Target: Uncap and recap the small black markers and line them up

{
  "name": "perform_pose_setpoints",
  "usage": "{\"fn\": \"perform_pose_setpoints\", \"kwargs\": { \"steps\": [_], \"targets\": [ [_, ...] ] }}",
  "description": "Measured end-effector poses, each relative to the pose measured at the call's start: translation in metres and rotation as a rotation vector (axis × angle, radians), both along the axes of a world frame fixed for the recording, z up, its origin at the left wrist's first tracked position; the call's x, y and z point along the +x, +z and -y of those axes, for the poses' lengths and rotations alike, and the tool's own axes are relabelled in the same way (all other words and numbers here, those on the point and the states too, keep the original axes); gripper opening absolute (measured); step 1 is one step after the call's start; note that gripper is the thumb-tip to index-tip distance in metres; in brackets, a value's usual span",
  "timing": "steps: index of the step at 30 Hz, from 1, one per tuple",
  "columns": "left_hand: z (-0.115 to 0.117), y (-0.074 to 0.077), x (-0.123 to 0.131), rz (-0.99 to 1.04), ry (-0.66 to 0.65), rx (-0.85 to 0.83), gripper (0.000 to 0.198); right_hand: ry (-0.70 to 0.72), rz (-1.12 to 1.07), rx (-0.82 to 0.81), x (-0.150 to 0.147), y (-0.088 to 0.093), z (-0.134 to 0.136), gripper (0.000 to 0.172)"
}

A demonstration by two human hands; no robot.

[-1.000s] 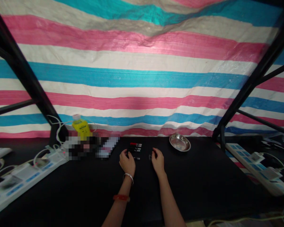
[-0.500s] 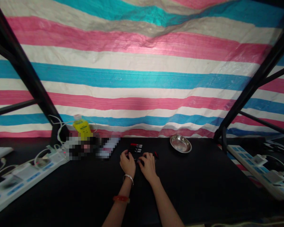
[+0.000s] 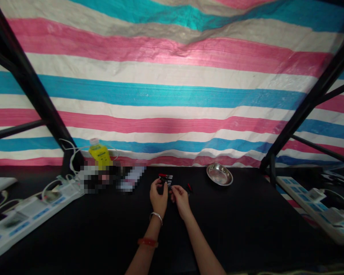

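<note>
My left hand [image 3: 159,196] is closed, thumb and fingers pinching a small dark pen-like piece [image 3: 169,187]. My right hand [image 3: 181,198] pinches the right end of the same piece between thumb and forefinger, fingertips close to the left thumb. Its exact kind is too small to tell. Just beyond the fingers lies a row of short red and black marker-like sticks [image 3: 166,176] with white marked ends, partly hidden by my left hand. A small red and black piece [image 3: 189,187] rests on the table right of my right hand.
A round steel dish [image 3: 219,175] stands at the back right of the black table [image 3: 235,221]. Power strips [image 3: 34,215] with plugs and cables run along both sides. A yellow bottle [image 3: 101,156] and a blurred flat item [image 3: 132,178] are at the back left. Striped sheeting hangs behind.
Both hands have lifted and turned inward, the left shifting slightly right. The dark piece between them is now raised to the fingertips, and more of the red stick shows.
</note>
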State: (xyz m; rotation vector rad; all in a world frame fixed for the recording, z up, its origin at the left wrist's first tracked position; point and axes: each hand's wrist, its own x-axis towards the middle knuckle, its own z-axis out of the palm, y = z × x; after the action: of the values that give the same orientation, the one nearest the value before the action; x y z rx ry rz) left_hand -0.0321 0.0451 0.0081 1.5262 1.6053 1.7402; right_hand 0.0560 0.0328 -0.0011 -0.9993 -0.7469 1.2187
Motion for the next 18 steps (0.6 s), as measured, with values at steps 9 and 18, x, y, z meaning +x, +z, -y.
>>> {"fn": "perform_pose_setpoints", "kwargs": {
  "steps": [9, 18],
  "targets": [
    [0.006, 0.0, 0.007, -0.087, -0.072, 0.053, 0.062, 0.174, -0.426, -0.163, 0.002, 0.008, 0.005, 0.017],
    [0.005, -0.005, 0.004, -0.157, -0.111, 0.08, 0.056, 0.191, -0.48, -0.186, 0.005, 0.014, 0.006, 0.018]
  ]
}}
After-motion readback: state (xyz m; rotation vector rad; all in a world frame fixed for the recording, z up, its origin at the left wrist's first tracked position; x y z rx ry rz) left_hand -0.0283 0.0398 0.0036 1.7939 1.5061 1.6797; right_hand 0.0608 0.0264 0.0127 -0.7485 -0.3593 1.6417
